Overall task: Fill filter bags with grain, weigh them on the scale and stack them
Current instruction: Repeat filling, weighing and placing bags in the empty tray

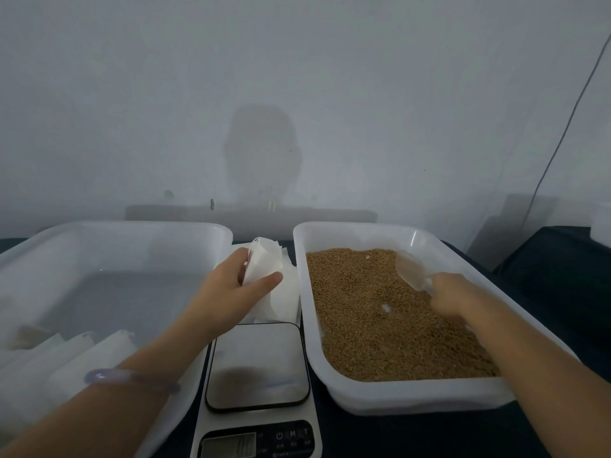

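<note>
Status: mid-cycle, at the fill step. Left hand (231, 289) pinches one empty white paper filter bag (264, 264) between thumb and fingers and holds it up over the loose pile of flat white spare bags (287, 300), which lies between the two tubs just behind the scale. Right hand (454, 297) is curled round the handle of a translucent plastic scoop (411, 269), whose bowl is down in the brown grain (373, 325). Can't tell if it's loaded. The grain fills the white rectangular plastic tub on the right (413, 396). Small white digital scale with dark platform (259, 365) sits near centre with nothing on it; the display is unreadable. Done so far, going by layout: a few filled white bags (82, 355) stacked in the near corner of the translucent white tub on the left (132, 246). Left for this bag: fill, weigh, stack. With lots of grain and spares, I'd guess many cycles remain. Counts: two tubs, one scale, one scoop, one bag in hand. About three or four filled bags, but they're too blurred to be sure. Spare pile is uncountable. One pale lilac bracelet (129, 378) on the left wrist.
</note>
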Demonstrator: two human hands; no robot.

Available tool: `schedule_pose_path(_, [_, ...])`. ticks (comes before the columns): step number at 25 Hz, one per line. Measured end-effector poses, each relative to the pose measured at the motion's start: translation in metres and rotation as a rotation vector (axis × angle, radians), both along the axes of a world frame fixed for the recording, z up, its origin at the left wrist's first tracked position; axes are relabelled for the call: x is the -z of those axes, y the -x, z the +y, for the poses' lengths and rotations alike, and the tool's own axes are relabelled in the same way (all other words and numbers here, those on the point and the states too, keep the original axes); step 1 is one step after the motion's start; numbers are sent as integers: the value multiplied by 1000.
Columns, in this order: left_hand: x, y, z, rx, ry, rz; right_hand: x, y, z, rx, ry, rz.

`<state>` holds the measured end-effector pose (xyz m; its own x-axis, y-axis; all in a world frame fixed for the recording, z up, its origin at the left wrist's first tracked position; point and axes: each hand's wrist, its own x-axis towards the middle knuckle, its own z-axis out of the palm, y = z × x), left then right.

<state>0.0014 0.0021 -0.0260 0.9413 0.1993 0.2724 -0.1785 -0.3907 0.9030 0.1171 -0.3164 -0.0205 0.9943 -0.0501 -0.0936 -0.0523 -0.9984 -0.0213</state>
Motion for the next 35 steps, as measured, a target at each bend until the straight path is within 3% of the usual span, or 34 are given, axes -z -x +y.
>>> schedule_pose_path(3, [1, -1, 1, 6, 11, 3, 4, -6, 5, -4, 64, -106])
schedule_pose_path(6, [2, -2, 1, 3, -9, 9, 11, -8, 7, -43, -33, -21])
schedule_pose_path(10, [2, -1, 2, 2, -15, 18, 14, 0, 1, 19, -526, 145])
schedule_pose_path(12, [0, 0, 1, 6, -6, 31, 14, 2, -4, 67, -659, 152])
schedule_pose_path(16, [-1, 1, -1, 41, -24, 59, 9, 6, -6, 15, -558, 49])
schedule_pose_path(24, [1, 0, 0, 51, -32, 59, 3, 12, -23, -166, 169, -258])
schedule_pose_path(35, [-2, 5, -1, 70, -39, 65, 19, 10, -24, -213, -238, -170])
